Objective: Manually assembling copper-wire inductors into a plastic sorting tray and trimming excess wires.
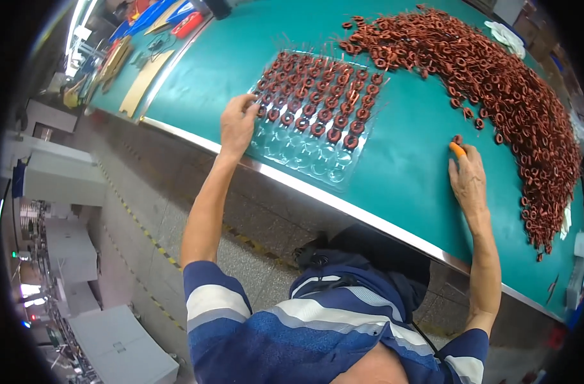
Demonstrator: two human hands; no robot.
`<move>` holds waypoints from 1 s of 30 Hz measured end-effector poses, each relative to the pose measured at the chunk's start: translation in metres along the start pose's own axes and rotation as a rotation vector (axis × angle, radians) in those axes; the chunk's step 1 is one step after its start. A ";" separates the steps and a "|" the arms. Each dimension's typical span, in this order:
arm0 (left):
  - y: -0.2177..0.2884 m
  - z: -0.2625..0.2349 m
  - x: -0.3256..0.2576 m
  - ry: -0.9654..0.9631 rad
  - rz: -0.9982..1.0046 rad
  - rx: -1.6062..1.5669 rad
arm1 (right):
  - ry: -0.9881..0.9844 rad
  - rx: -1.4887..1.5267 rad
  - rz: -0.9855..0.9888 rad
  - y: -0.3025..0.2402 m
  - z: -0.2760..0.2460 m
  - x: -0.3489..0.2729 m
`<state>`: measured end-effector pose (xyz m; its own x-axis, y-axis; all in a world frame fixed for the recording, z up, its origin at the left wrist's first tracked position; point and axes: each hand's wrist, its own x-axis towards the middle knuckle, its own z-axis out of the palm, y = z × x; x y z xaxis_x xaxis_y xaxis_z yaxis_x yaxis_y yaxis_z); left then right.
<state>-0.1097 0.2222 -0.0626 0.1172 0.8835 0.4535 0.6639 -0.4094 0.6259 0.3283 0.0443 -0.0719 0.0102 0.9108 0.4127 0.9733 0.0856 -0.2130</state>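
The table (pixel 410 182) is green, with a pale metal front edge (pixel 343 207) slanting down from left to right. One clear tray (pixel 299 153) lies left of centre, its near left corner close to that edge — only a narrow strip of green between. Right of the tray the table is bare as far as the pile (pixel 477 77), which curves along the far side and down the right. The widest open room runs from the tray across to the right hand (pixel 457 151) and down to the front edge.

Coils, red-brown rings with wire ends, sit in the tray; the nearest filled row (pixel 318 129) counts seven, and clear empty cups fill the near end. The pile holds far too many coils to count; a few lie loose at its inner rim.

Two hands are at work. The left hand (pixel 252 105) is at the tray's left side, thumb and forefinger a little apart beside the end coil of that row; I cannot tell whether they grip it. The right hand, one finger under an orange cover (pixel 457 149), has one coil (pixel 457 139) at its fingertips — pinched or merely touched, I cannot tell. One white cloth (pixel 506 40) lies beyond the pile.
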 end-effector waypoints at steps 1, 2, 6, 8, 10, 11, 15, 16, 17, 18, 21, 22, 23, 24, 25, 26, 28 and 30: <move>-0.002 -0.001 -0.003 0.113 0.146 0.095 | 0.060 0.062 -0.045 0.005 -0.001 0.002; 0.015 -0.001 -0.015 0.118 0.021 -0.087 | 0.094 0.141 -0.028 -0.001 0.001 0.003; 0.127 0.016 -0.084 -0.033 -0.148 -0.582 | 0.085 0.462 0.057 -0.015 -0.014 0.004; 0.185 0.067 -0.106 -0.281 -0.073 -0.801 | 0.172 0.471 0.056 -0.015 -0.038 -0.016; 0.223 0.105 -0.118 -0.633 -0.138 -0.861 | 0.143 0.547 0.034 -0.025 -0.042 -0.038; 0.227 0.122 -0.125 -0.753 -0.146 -0.946 | 0.167 0.618 -0.039 -0.032 -0.036 -0.048; 0.231 0.147 -0.133 -0.784 -0.184 -1.134 | 0.119 0.750 0.174 -0.056 -0.061 -0.072; 0.241 0.145 -0.134 -0.841 -0.190 -1.163 | 0.115 0.860 0.302 -0.058 -0.068 -0.080; 0.248 0.141 -0.135 -0.891 -0.203 -1.186 | 0.100 0.840 0.302 -0.056 -0.072 -0.087; 0.253 0.137 -0.138 -0.985 -0.248 -1.246 | 0.122 0.846 0.311 -0.059 -0.070 -0.096; 0.255 0.136 -0.142 -1.030 -0.185 -1.204 | 0.128 1.059 0.351 -0.056 -0.075 -0.103; 0.257 0.135 -0.143 -1.012 -0.121 -1.191 | 0.106 1.196 0.409 -0.054 -0.080 -0.104; 0.260 0.133 -0.144 -0.992 -0.061 -1.178 | 0.150 1.098 0.410 -0.054 -0.078 -0.105; 0.263 0.131 -0.146 -0.978 -0.041 -1.157 | 0.150 1.091 0.408 -0.054 -0.080 -0.104; 0.267 0.130 -0.146 -0.977 -0.040 -1.156 | 0.090 1.023 0.425 -0.053 -0.081 -0.100; 0.270 0.129 -0.147 -0.941 -0.066 -1.155 | 0.029 0.952 0.442 -0.052 -0.082 -0.098; 0.274 0.131 -0.146 -0.901 -0.091 -1.155 | 0.190 0.824 0.342 -0.051 -0.075 -0.098; 0.277 0.135 -0.144 -0.848 -0.152 -1.136 | 0.398 0.404 0.120 -0.051 -0.078 -0.100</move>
<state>0.1569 0.0126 -0.0405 0.7680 0.6355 0.0801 -0.1857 0.1012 0.9774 0.2950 -0.0826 -0.0333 0.2761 0.7083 0.6496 0.7962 0.2099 -0.5674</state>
